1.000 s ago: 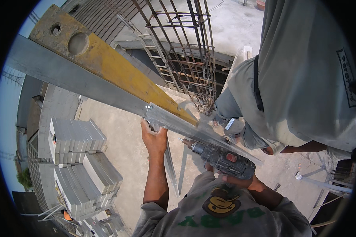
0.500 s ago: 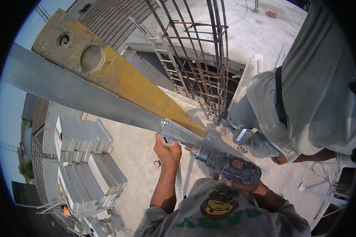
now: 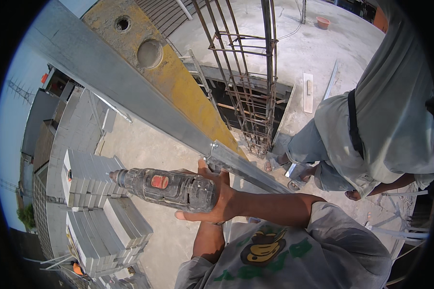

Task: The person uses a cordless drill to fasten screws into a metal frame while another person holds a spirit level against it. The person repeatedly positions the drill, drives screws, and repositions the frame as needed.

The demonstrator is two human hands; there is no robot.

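My right hand is wrapped around a dusty black cordless drill. Its chuck points left, away from the metal, and my right forearm crosses over the left. Partly hidden behind the drill, my left hand grips the lower edge of a long grey steel profile near a bolted joint with a shorter metal piece. Along the profile's upper side lies a crusted yellow bar with two round openings, resembling a spirit level.
A co-worker in grey clothes stands close at right. A rebar column cage rises beside a dark floor opening. Stacked grey blocks stand at left. A float and an orange basin lie farther back.
The drill has swung left, off the joint, and now points left in front of my left hand. My right arm has crossed over my left. The view has shifted slightly.
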